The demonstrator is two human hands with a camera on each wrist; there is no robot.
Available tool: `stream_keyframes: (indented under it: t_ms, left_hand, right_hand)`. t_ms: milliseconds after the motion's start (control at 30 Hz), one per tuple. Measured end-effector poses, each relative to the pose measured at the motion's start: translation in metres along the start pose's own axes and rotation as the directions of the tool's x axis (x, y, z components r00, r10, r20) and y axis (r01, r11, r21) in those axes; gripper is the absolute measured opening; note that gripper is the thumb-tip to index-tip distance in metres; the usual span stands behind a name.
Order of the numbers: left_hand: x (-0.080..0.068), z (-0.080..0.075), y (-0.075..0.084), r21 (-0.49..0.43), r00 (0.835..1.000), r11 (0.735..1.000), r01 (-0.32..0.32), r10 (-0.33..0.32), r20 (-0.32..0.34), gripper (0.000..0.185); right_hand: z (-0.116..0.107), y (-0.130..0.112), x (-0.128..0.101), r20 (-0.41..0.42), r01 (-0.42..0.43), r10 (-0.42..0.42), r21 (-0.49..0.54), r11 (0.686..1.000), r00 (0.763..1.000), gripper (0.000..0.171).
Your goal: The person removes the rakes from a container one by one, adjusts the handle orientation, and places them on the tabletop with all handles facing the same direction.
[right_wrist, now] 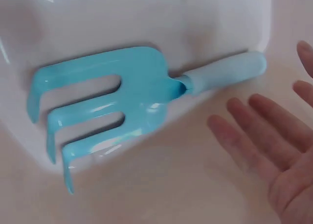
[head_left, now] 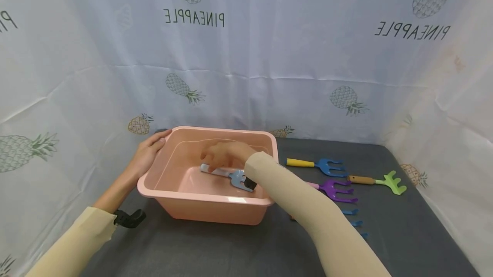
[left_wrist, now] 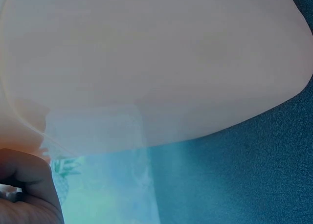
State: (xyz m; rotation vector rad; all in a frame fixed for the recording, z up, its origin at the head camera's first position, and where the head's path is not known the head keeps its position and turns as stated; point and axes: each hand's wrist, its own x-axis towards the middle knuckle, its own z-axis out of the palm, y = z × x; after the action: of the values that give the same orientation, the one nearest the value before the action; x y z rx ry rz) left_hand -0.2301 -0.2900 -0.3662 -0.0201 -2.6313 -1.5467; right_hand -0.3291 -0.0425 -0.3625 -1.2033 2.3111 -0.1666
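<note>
A pink plastic basin (head_left: 215, 210) stands on the dark table. My left hand (head_left: 149, 150) grips its left rim near the back corner; in the left wrist view the basin's outer wall (left_wrist: 161, 62) fills most of the picture, with curled fingers at the lower left. Inside the basin lies a light-blue hand fork (right_wrist: 146, 89), its three bent tines pointing toward the front right in the head view and its pale handle toward the back left. Over that handle hovers my right hand (head_left: 225, 153), fingers extended and apart from the fork in the right wrist view.
Right of the basin lie a blue fork with a yellow handle (head_left: 327, 167), a purple fork (head_left: 333, 189) and a green fork with a wooden handle (head_left: 390, 183). Blue tines (head_left: 352, 212) of another show past my right sleeve, which hides its middle. A pineapple-print curtain (head_left: 246, 54) encloses the table.
</note>
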Motion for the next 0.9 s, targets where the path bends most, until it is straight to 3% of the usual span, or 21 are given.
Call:
stream_keyframes:
  t_ms: [167,300,500,733,900]
  left_hand:
    - [-0.001,-0.002,0.001,0.029,1.000,1.000,-0.007,0.007,-0.004,0.053]
    - [-0.001,-0.002,0.003,0.027,1.000,1.000,-0.013,0.013,-0.003,0.053]
    - [0.000,-0.003,0.004,0.012,1.000,1.000,0.002,-0.002,0.007,0.053]
    - [0.000,-0.002,0.003,0.004,1.000,1.000,-0.002,0.002,0.008,0.053]
    - [-0.002,-0.002,0.003,0.016,1.000,1.000,-0.003,0.003,0.004,0.053]
  right_hand:
    - [0.006,0.004,0.003,-0.028,0.023,-0.022,0.044,0.999,0.999,0.059]
    - [0.010,0.006,0.003,-0.053,0.030,-0.030,0.013,0.999,0.998,0.055]
    - [0.015,0.009,0.003,-0.032,0.009,-0.007,0.039,0.999,0.999,0.055]
    - [0.019,0.006,0.005,-0.016,0.021,-0.022,-0.041,0.999,1.000,0.056]
    - [0.024,0.000,0.008,0.011,0.010,-0.010,-0.037,0.999,1.000,0.060]
